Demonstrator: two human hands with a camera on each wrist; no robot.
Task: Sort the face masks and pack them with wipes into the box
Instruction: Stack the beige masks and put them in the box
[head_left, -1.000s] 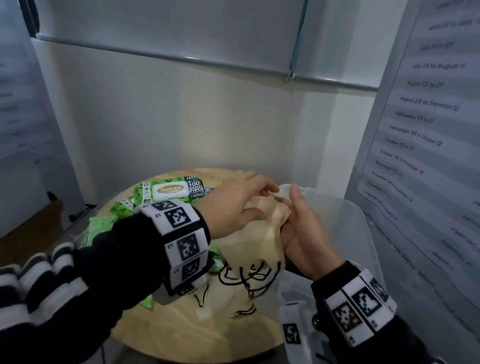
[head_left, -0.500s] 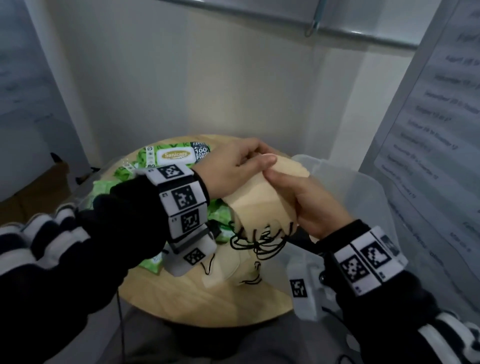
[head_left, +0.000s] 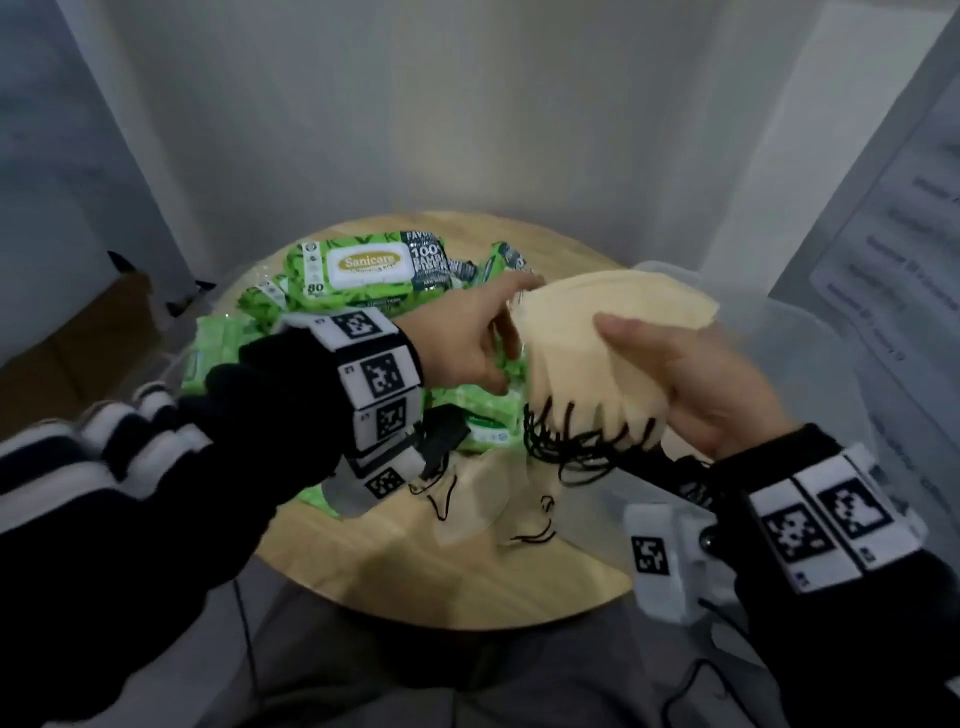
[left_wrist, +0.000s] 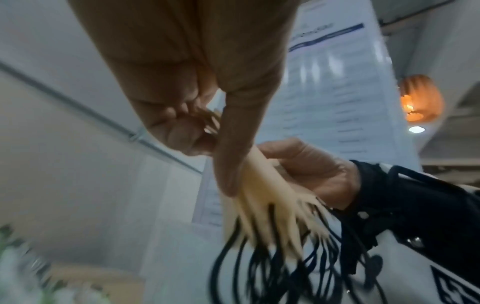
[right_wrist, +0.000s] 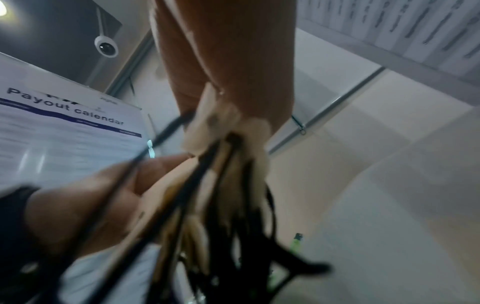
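Right grip (head_left: 696, 384) clasps mask stack (head_left: 587, 353).

The stack of face masks (head_left: 597, 343) is matt cream cloth with thin black elastic ear loops (head_left: 576, 447); the wipes pack (head_left: 363, 273) is glossy green plastic film; the round desk (head_left: 467, 577) is smooth pale wood; the box (head_left: 810, 358) is translucent, frosted plastic
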